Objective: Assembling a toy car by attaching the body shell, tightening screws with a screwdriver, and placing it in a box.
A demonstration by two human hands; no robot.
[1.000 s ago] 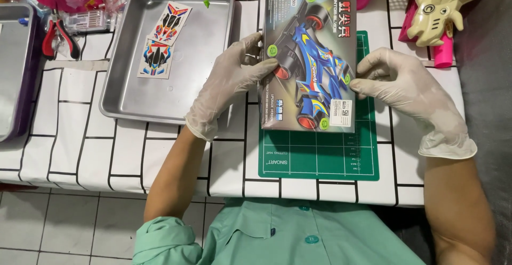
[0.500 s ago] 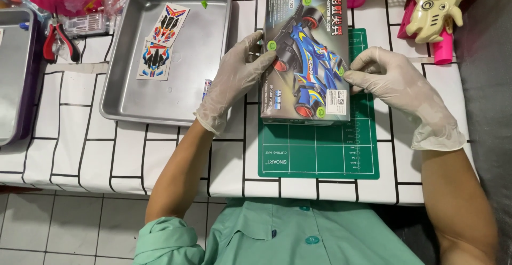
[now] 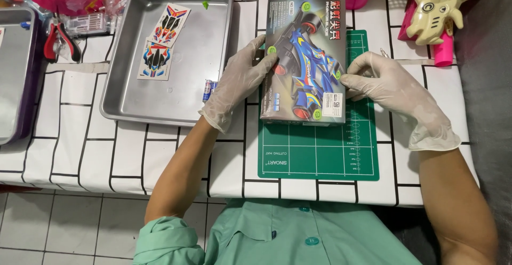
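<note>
Item 1: flat rectangular cardboard model-kit box printed with a blue racing car (image 3: 303, 59). It lies face up on the upper part of the green gridded cutting mat (image 3: 320, 147), its top edge running past the mat's far edge onto the white tablecloth with black grid lines (image 3: 69, 147).

Item 2: left hand in a pale disposable glove (image 3: 237, 83), fingers spread and laid against the box's left long edge, thumb touching the cover.

Item 3: right hand in a matching glove (image 3: 386, 91), fingers extended together and pressing the box's right long edge. The box is held between the 2 hands; neither hand wraps around it.

Open room: below the box, the lower half of the mat is bare up to the near table edge.

Left of the box: shallow metal baking tray (image 3: 160, 105), just beside the left hand, holding 2 colourful sticker sheets (image 3: 162, 41). A small blue-and-white cylinder (image 3: 209, 90) lies between tray and left wrist. Further left, red-handled pliers (image 3: 60, 38) and a second metal tray (image 3: 16, 73).

Above and right of the box: cream plastic dragon-shaped toy (image 3: 440, 3) on pink plastic parts (image 3: 442, 51), well apart from the right hand.
</note>
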